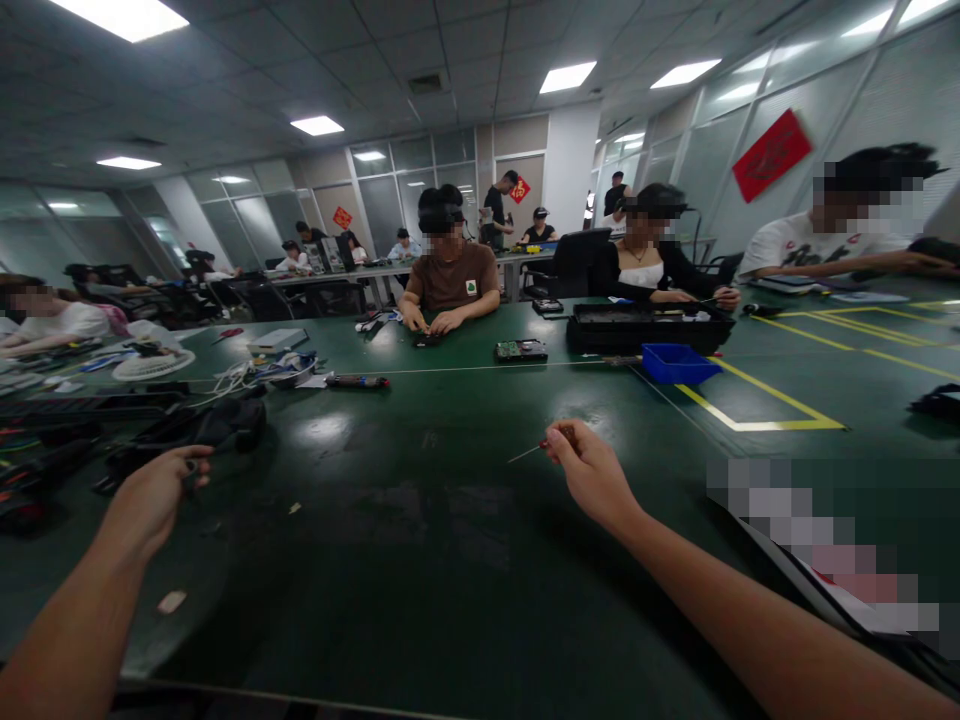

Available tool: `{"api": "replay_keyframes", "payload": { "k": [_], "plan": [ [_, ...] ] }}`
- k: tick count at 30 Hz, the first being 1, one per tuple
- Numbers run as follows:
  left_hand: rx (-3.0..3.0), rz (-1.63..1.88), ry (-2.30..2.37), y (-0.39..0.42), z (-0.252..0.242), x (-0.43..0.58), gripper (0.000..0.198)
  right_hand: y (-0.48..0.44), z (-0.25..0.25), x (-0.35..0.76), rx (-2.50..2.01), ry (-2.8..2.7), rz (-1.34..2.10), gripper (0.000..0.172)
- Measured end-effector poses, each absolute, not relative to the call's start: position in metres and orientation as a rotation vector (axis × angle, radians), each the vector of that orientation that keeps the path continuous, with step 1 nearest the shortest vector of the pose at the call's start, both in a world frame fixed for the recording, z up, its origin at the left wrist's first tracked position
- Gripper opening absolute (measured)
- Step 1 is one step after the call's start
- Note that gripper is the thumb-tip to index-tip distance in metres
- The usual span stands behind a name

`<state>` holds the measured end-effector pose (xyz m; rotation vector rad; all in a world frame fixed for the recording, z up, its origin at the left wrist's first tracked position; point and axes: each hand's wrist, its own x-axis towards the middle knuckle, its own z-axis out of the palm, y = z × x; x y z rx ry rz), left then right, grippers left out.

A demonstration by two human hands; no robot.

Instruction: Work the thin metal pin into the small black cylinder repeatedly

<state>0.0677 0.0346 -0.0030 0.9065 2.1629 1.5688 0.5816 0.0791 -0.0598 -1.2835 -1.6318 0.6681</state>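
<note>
My right hand (589, 470) hovers over the dark green table (420, 520), fingers pinched shut on a thin screwdriver (529, 452) whose metal shaft points left. My left hand (154, 495) reaches out to the left with its fingers curled round a small dark object I cannot make out, close to a heap of black parts (202, 425).
Several people sit working across the table. A blue bin (677, 362), a black tray (649, 327), a green circuit board (520, 350), a screwdriver (357, 381) and white cables (240, 375) lie on the far side. Yellow tape lines (757, 405) mark the right. Small scraps (172, 601) lie near me.
</note>
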Motion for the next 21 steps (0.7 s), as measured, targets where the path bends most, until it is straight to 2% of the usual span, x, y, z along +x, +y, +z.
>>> {"api": "replay_keyframes", "payload": {
  "k": [4,9,14,16,19,21],
  "plan": [
    [1.102,1.509,1.847,0.057,0.001,0.128,0.029,0.079,-0.062,0.582,-1.259,-1.643,0.71,0.027],
    [1.485,1.358,1.487,0.083,-0.002,0.22,0.015,0.079,-0.06,0.58,-1.254,-1.657,0.725,0.027],
    [1.459,1.175,1.189,0.089,-0.009,0.312,0.016,0.075,-0.055,0.581,-1.306,-1.712,0.679,0.031],
    [1.581,1.034,1.232,0.086,-0.017,0.34,0.019,0.074,-0.055,0.582,-1.291,-1.696,0.679,0.03],
    [1.795,0.846,1.405,0.084,-0.041,0.364,0.037,0.074,-0.058,0.583,-1.269,-1.638,0.695,0.027],
    [1.892,0.834,1.461,0.086,-0.059,0.368,0.035,0.074,-0.059,0.583,-1.224,-1.582,0.722,0.025]
  ]
}}
